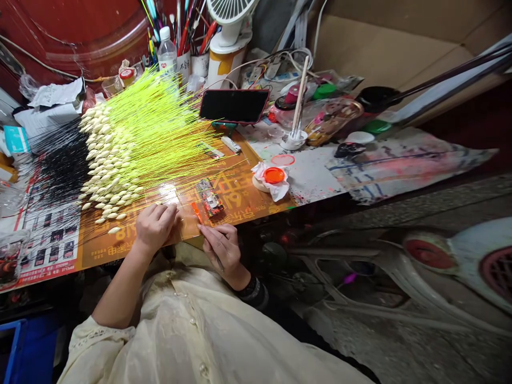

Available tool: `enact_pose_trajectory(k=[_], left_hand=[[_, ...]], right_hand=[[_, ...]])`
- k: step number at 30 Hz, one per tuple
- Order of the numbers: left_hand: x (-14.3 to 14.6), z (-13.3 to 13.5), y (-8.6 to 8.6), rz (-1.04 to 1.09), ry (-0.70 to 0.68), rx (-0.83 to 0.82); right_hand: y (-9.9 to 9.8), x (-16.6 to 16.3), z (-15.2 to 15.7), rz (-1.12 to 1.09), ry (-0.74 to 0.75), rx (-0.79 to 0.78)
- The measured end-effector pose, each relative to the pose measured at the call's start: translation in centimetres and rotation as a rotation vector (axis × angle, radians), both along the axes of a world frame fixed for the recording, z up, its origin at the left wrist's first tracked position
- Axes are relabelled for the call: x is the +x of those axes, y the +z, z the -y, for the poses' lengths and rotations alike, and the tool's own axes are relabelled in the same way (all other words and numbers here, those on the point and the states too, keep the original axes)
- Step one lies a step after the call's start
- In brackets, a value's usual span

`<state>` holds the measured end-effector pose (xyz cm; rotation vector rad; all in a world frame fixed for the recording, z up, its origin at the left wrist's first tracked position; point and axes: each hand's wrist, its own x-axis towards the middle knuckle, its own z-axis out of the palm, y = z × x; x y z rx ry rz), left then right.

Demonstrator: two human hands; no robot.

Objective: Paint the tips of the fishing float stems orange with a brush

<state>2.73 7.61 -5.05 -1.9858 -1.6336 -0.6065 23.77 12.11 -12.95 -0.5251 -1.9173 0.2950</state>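
My left hand (155, 225) rests on the orange printed sheet (236, 194) at the table's front edge, fingers curled and pressed on one thin float stem that I can barely see. My right hand (221, 246) lies just to its right, fingers pinched at the same stem near a small orange tip (197, 212). Beyond my left hand a large fan of fishing floats (114, 160) is spread out, with cream bodies and neon-yellow stems (160, 125). A bundle of black stems (60, 165) lies at their left.
A small patterned box (209, 197) sits by my right hand. An orange paint lid on tissue (274, 176), a phone on a stand (234, 105), a water bottle (167, 52), brush cups (192, 58), a fan (230, 21) and jars crowd the back. The table edge drops off at right.
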Motion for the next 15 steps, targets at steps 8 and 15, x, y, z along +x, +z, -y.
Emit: enact_pose_trajectory(k=[8,15], left_hand=[[-0.07,0.03,0.08,-0.007,-0.009,0.004],[-0.23,0.42,0.11,0.008,0.008,-0.023]], right_hand=[[-0.17,0.21,0.02,-0.007,0.013,-0.007],[-0.03,0.32,-0.08,-0.044,0.047,0.007]])
